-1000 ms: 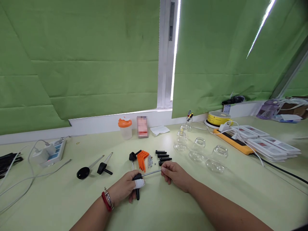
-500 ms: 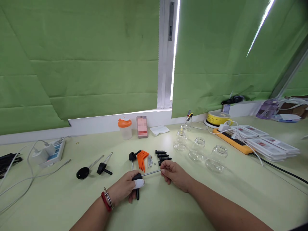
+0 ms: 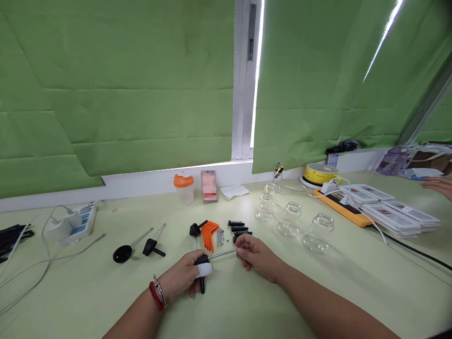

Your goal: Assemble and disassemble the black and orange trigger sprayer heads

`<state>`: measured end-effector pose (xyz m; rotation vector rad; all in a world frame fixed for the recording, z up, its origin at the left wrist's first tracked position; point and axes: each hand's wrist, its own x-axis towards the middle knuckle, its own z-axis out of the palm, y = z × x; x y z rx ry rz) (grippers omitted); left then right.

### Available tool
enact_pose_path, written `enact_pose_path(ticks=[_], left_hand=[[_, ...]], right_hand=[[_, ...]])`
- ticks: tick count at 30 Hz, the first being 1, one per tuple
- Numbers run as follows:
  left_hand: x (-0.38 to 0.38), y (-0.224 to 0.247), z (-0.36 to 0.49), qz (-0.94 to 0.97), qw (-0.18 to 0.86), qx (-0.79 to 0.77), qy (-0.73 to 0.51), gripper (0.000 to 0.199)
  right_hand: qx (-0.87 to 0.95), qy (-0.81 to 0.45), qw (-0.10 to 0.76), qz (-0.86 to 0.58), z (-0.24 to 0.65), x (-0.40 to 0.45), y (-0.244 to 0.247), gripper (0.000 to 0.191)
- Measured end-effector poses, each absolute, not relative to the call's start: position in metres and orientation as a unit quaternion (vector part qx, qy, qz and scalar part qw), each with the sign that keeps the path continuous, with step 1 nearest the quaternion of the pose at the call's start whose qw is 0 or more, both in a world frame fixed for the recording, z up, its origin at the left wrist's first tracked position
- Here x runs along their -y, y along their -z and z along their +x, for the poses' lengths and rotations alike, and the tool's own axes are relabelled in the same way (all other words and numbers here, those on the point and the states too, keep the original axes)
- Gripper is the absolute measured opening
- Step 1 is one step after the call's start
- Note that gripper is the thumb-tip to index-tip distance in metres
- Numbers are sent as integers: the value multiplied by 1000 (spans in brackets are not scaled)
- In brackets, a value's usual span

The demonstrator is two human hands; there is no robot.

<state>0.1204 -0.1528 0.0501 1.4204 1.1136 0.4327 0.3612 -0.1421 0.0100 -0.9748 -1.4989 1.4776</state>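
Observation:
My left hand (image 3: 187, 273), white tape round its thumb, is closed around a black plastic piece with a metal rod (image 3: 223, 254). The rod points right, and my right hand (image 3: 254, 256) pinches its far end; whatever lies between those fingertips is hidden. Just beyond the hands lie orange bent pieces (image 3: 209, 234), small metal pins (image 3: 220, 237) and several black ridged pieces (image 3: 238, 229), partly behind my right hand. A similar black piece with a rod (image 3: 194, 230) lies beyond my left hand. Two more rodded black pieces, one round-topped (image 3: 122, 254) and one with a side arm (image 3: 150, 246), rest further left.
Clear glass jars (image 3: 291, 217) stand to the right, near an orange-and-black power strip (image 3: 342, 209) and stacked white panels (image 3: 400, 216). At the back are an orange-lidded cup (image 3: 184, 189) and paper (image 3: 234, 191). Left, cables run from a white power strip (image 3: 84, 226). Another person's hand (image 3: 439, 184) shows far right.
Another person's hand has come into view at the far right edge. Both my hands keep nearly the same place and hold on the rodded piece.

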Motion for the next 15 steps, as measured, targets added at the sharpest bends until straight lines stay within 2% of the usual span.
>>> enact_pose_path(ticks=[15], left_hand=[[154, -55, 122, 610, 597, -486, -185, 19]], right_hand=[[578, -581, 394, -415, 358, 142, -13, 13]])
